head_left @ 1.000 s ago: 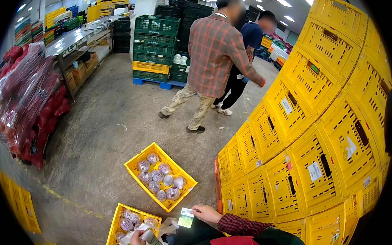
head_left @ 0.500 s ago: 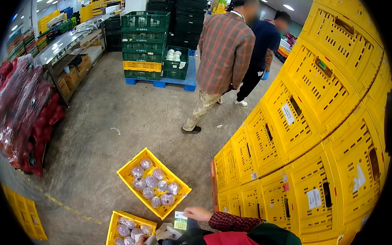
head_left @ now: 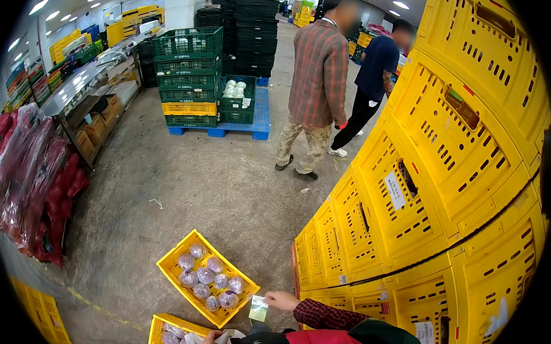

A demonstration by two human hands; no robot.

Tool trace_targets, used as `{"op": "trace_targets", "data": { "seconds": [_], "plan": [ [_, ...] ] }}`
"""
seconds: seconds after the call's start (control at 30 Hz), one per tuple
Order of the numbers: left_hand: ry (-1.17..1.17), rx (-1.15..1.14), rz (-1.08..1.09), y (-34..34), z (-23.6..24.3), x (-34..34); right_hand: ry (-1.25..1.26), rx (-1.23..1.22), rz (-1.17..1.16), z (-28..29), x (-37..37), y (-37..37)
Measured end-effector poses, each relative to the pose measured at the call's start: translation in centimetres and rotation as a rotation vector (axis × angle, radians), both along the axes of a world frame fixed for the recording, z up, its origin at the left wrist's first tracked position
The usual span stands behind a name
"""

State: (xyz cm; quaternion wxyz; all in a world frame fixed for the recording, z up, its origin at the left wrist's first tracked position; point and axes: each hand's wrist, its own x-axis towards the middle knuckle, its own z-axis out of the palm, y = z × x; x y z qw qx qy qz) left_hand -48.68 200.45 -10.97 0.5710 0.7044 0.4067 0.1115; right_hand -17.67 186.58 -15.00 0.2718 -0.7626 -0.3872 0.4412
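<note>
- Right hand (head_left: 281,301) pinches a small pale-green paper slip (head_left: 258,308) — held just beside the yellow plastic crate of netted round produce (head_left: 206,277).
- Left hand (head_left: 209,341) grips crumpled clear plastic wrap (head_left: 192,340) over a second yellow crate (head_left: 161,327) at the lower edge.

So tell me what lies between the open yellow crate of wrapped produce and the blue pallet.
In the head view, only bare concrete floor lies between the yellow crate and the blue pallet, apart from a small scrap of litter.

R hand (head_left: 281,301) out front, fingers pinched, L hand (head_left: 209,341) low, mostly hidden
</note>
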Motion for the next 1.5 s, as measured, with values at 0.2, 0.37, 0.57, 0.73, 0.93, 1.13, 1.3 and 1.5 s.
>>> {"op": "trace_targets", "data": {
  "seconds": [0.2, 0.37, 0.57, 0.73, 0.93, 1.13, 1.3, 1.5],
  "plan": [
    [0.157, 0.200, -0.150, 2.0, -0.1, 1.0, -0.047, 0.096, 0.038, -0.9, 1.4, 0.5],
    [0.196, 0.207, 0.080, 0.4, 4.0, -2.6, 0.052, 0.054, -0.017, -8.4, 1.9, -1.2],
    [0.228, -0.137, 0.353, -1.3, 3.2, -7.7, -0.074, -0.091, -0.010, -9.9, 3.2, 2.6],
    [0.202, 0.085, 0.128, 3.3, -4.8, -7.0, -0.135, -0.089, -0.006, -16.1, 0.6, 6.4],
    [0.037, -0.088, -0.348, 1.3, -20.3, -2.7, -0.209, -0.098, 0.179, -30.4, -4.1, 13.3],
    [-0.136, -0.266, -0.323, 1.7, -34.3, -0.3, -0.304, -0.036, 0.371, -45.2, -6.1, 17.1],
    [-0.218, -0.288, -0.194, 4.5, -46.6, -2.0, -0.526, 0.099, 0.586, -55.2, -5.9, 18.3],
    [-0.383, -0.650, 0.138, 10.1, -52.9, -3.1, -0.649, 0.306, 0.860, -57.3, -6.3, 17.1]
  ]
}}
